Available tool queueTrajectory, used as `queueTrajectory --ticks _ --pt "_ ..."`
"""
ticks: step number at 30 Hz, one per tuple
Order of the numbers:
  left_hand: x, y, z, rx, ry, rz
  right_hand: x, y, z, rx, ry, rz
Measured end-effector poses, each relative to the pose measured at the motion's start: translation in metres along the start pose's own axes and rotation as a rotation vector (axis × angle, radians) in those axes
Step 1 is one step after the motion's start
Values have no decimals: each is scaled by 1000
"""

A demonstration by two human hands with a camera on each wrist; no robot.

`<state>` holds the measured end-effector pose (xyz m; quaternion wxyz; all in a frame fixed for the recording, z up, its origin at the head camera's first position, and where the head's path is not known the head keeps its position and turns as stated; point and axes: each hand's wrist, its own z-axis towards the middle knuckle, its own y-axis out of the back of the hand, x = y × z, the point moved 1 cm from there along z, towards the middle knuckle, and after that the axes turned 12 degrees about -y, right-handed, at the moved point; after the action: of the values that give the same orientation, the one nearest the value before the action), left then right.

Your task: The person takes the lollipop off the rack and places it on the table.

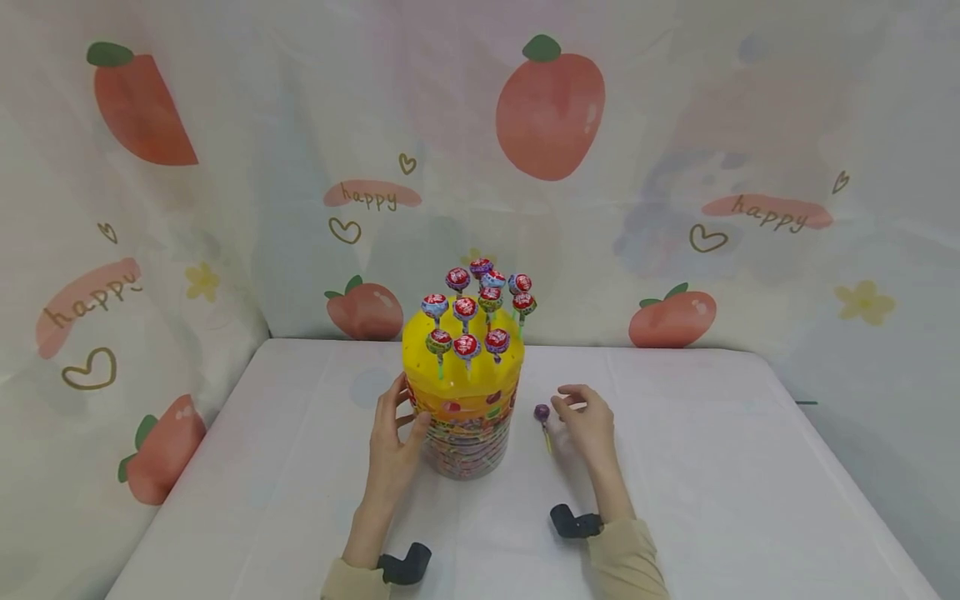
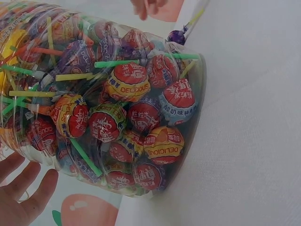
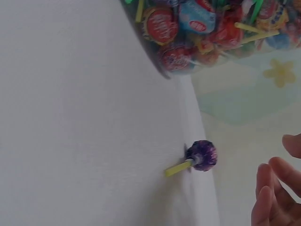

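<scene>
A clear ribbed jar (image 1: 468,446), packed with wrapped lollipops, stands upright on the white table in the head view. Its yellow lid (image 1: 417,354) carries several lollipops (image 1: 466,347) upright on their sticks. At the jar's left side, my left hand (image 1: 392,437) touches the wall with fingers and thumb spread; the left wrist view shows its fingers (image 2: 43,188) fairly straight. A single purple lollipop (image 1: 542,412) with a yellow stick (image 3: 178,168) lies on the table to the right of the jar. Just right of it, my right hand (image 1: 588,423) hovers with loosely bent fingers, holding nothing.
A white cloth covers the table (image 1: 720,475). Behind it and to the left hangs a pale curtain (image 1: 450,83) printed with fruit, hearts and "happy". Black wrist mounts (image 1: 576,522) sit at both sleeve cuffs.
</scene>
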<state>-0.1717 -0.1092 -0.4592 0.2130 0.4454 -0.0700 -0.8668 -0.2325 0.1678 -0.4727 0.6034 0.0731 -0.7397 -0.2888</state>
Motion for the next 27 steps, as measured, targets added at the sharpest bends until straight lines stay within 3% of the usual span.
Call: queueTrajectory --ticks 8,27 --pt "2 0 0 0 -12 2 22 12 -14 -40 55 67" --pt "4 -1 -1 0 -22 -6 74 42 -79 -89 318 203"
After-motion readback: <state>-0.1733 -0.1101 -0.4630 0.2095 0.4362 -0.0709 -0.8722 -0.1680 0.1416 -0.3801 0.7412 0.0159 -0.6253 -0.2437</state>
